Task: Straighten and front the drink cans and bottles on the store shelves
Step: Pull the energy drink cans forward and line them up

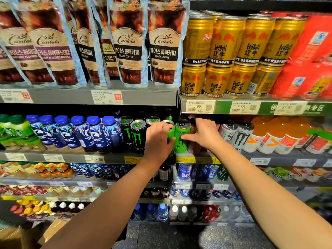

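Monster cans, middle shelf: two black (137, 135) at left | two green at centre, left hand (158, 139) grasps one (170, 133), right hand (203, 133) grasps other (182, 137) | two white (237, 135) at right | all packed touching, near shelf edge (107, 158).

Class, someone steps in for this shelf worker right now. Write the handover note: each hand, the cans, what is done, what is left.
Left hand: grips a green can, mostly hidden behind it.
Right hand: thumb and fingers round the bright green Monster can at the shelf front.
Black Monster cans to the left stand upright, logos forward. White Monster cans to the right lean slightly.
Left to do: settle both green cans facing out, then straighten the white ones.
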